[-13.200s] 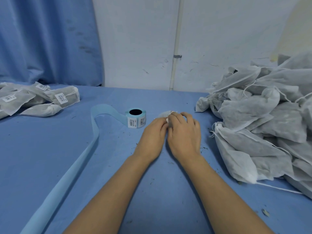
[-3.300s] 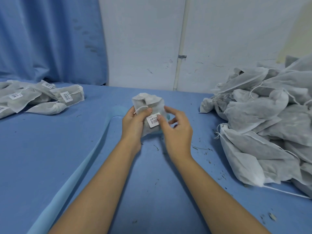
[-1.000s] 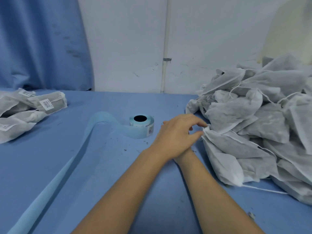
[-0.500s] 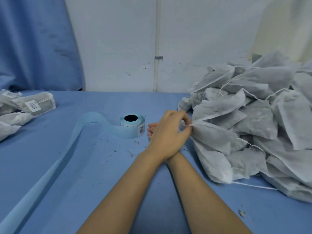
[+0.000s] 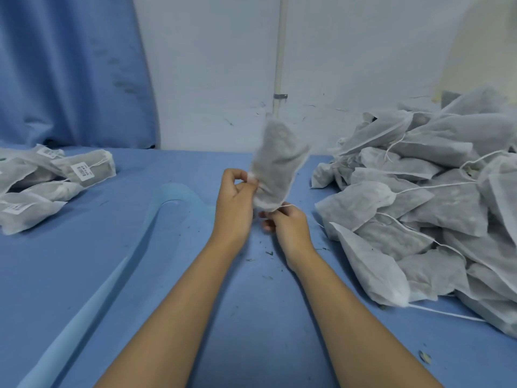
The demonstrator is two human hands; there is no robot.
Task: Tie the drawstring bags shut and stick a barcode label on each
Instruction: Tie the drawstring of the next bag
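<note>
Tying step: left hand (image 5: 236,200) pinches grey non-woven drawstring bag (image 5: 275,161); right hand (image 5: 285,224) pinches its white cord (image 5: 288,205). Next, presumably: cinch, knot.

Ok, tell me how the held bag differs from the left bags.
The held bag stands upright above the table, pinched by the left hand and the right hand; the left bags lie flat on it. The held bag shows no label; several left bags carry white barcode labels. Both are pale, filled drawstring bags.
</note>
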